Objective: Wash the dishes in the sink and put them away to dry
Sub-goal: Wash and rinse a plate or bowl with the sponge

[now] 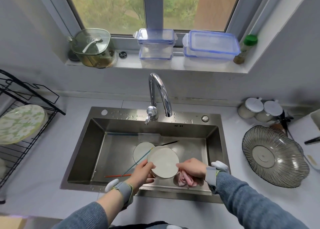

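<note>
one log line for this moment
stage: washing | left hand: holds white plate over sink | right hand: grips pink cloth at plate | faucet: off

Over the steel sink, the left hand is gripping a small white plate by its left rim. The right hand is touching the plate's right edge while clutching a pink cloth. A second plate, chopsticks and a clear spatula are lying in the basin beneath the tap.
</note>
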Tool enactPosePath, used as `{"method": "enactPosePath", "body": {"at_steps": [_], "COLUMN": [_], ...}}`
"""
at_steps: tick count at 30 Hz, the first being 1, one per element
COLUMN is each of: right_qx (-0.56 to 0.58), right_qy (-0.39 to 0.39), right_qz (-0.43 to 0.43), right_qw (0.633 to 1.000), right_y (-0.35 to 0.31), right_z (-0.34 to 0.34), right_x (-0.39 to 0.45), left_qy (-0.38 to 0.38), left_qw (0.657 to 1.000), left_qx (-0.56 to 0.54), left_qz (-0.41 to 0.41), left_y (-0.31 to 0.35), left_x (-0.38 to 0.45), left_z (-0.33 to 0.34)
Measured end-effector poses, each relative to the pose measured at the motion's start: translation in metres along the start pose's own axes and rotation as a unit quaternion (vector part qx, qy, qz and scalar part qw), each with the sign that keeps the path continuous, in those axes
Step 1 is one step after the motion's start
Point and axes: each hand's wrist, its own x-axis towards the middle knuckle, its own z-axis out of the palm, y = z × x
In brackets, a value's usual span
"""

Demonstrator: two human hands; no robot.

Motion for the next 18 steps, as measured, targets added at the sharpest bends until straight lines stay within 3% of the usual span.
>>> {"method": "enactPosePath", "body": {"at_steps": [11, 14, 18], "right_qx": [-0.131, -0.137, -0.107], "right_qy": [-0.092, -0.037, 0.028], "right_qz": [0.092, 0.096, 0.057], "right_qw": [0.983, 0.985, 0.992], "right_y": [0.056, 0.081, 0.053], "right_z": [0.026, 0.031, 0.026], "right_x": [0.019, 0.042, 0.019], "left_qy": [0.07, 0.087, 0.111], "left_qw": [0.997, 0.996, 0.993], "left_qx": [0.042, 0.028, 0.027], "left_qz": [0.011, 0.014, 0.021], "left_y": [-0.003, -0.002, 0.005], "left_x": [-0.004, -0.007, -0.01], "left_z": [-0.033, -0.039, -0.048]}}
